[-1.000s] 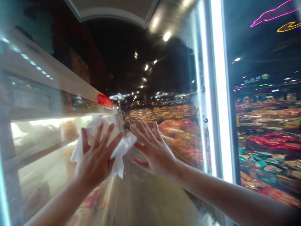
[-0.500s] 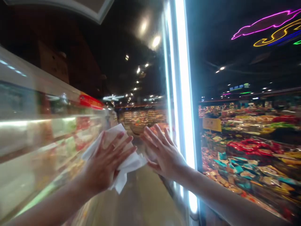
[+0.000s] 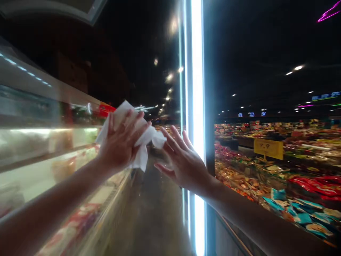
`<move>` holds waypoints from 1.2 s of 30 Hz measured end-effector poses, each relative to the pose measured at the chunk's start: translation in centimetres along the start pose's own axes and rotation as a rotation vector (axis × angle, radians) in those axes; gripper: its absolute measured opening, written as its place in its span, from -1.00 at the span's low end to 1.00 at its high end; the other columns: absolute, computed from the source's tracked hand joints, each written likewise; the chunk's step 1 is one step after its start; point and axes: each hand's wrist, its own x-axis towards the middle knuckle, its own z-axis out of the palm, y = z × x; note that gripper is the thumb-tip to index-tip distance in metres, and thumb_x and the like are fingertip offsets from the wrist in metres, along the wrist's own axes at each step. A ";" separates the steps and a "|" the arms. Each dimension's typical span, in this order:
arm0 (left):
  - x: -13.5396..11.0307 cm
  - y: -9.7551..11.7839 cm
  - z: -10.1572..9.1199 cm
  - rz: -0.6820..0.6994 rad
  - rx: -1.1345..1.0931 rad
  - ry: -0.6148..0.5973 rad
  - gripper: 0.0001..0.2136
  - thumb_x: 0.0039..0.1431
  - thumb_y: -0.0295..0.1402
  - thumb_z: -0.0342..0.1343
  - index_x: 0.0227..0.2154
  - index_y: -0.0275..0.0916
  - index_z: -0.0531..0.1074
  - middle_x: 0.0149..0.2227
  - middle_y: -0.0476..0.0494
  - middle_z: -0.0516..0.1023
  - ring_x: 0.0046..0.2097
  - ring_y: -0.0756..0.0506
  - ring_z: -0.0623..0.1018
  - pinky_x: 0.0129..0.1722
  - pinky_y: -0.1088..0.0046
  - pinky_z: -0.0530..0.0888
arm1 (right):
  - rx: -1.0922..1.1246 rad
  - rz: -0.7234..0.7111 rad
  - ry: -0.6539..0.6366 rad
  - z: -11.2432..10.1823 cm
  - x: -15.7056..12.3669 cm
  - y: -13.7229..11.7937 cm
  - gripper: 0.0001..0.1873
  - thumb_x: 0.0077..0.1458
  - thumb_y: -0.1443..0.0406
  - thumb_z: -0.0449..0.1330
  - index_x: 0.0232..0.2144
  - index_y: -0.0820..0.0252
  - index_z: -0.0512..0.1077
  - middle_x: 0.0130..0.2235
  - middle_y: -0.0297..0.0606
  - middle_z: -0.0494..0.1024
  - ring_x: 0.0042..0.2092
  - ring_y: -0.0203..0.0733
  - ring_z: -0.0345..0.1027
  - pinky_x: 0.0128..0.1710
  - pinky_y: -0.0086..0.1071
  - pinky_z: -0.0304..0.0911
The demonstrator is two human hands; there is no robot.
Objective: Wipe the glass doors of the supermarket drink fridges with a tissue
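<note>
My left hand (image 3: 119, 142) is raised at the middle left, its fingers stretched over a crumpled white paper towel (image 3: 125, 108). The towel lies under the palm and fingers, pressed towards what looks like an upright glass pane, and its loose end sticks out to the right. Beside it my right hand (image 3: 183, 160) is spread, fingers apart and pointing up, with nothing in it. Its fingertips are close to the towel's loose end and seem to rest on the same pane. A bright vertical light strip (image 3: 197, 89) runs just behind the right hand and wrist.
On the left a long lit display case (image 3: 87, 170), blurred, holds packaged goods. A dark floor aisle (image 3: 151, 206) runs between. To the right, past the light strip, are heaps of packaged goods (image 3: 301, 209) and a yellow price sign (image 3: 268, 148).
My left hand has moved up with the towel, and my right hand has risen slightly. The view has shifted: the light strip sits further left, the price sign further right.
</note>
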 end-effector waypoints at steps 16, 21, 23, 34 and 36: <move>-10.7 -0.7 -1.6 -0.402 0.039 -0.061 -0.43 0.40 -0.30 -0.15 0.44 -0.13 -0.01 0.51 -0.22 -0.08 0.51 -0.27 -0.28 0.43 -0.22 -0.32 | -0.031 0.203 0.092 4.6 1.8 -6.5 -0.06 0.37 0.08 0.04 0.48 0.35 -0.39 0.51 -0.01 -0.17 0.52 0.17 -0.45 0.46 0.28 -0.24; -17.7 0.7 -0.9 -0.362 0.049 -0.088 -0.41 0.36 -0.33 -0.06 0.42 -0.14 0.05 0.49 -0.29 -0.03 0.51 -0.25 -0.26 0.43 -0.20 -0.32 | -0.034 0.307 0.093 7.1 -0.8 -11.8 -0.05 0.37 0.13 0.06 0.47 0.33 -0.45 0.50 0.03 -0.24 0.52 0.22 -0.41 0.42 0.34 -0.14; -18.3 -0.7 -1.4 -0.385 0.042 -0.075 -0.41 0.36 -0.33 -0.05 0.43 -0.14 0.05 0.50 -0.29 -0.05 0.51 -0.26 -0.27 0.43 -0.22 -0.32 | -0.021 0.339 0.117 7.5 0.7 -12.8 -0.06 0.37 0.12 0.05 0.47 0.28 -0.47 0.51 0.02 -0.27 0.51 0.24 -0.41 0.41 0.36 -0.15; -27.0 -4.0 -2.6 -0.443 0.038 -0.082 -0.25 0.32 -0.37 0.00 0.47 -0.07 -0.24 0.51 -0.21 -0.29 0.50 -0.35 -0.30 0.39 -0.37 -0.29 | -0.050 0.475 0.146 11.8 2.5 -22.2 -0.09 0.37 0.13 0.02 0.47 0.33 -0.43 0.51 0.02 -0.33 0.51 0.28 -0.45 0.38 0.41 -0.15; -26.9 -6.5 -3.6 -0.495 0.020 -0.062 -0.26 0.33 -0.38 -0.01 0.47 -0.06 -0.23 0.51 -0.24 -0.27 0.49 -0.36 -0.30 0.37 -0.41 -0.28 | -0.049 0.508 0.161 11.7 4.4 -22.9 -0.07 0.38 0.12 0.02 0.47 0.30 -0.46 0.51 0.04 -0.34 0.51 0.30 -0.45 0.38 0.43 -0.15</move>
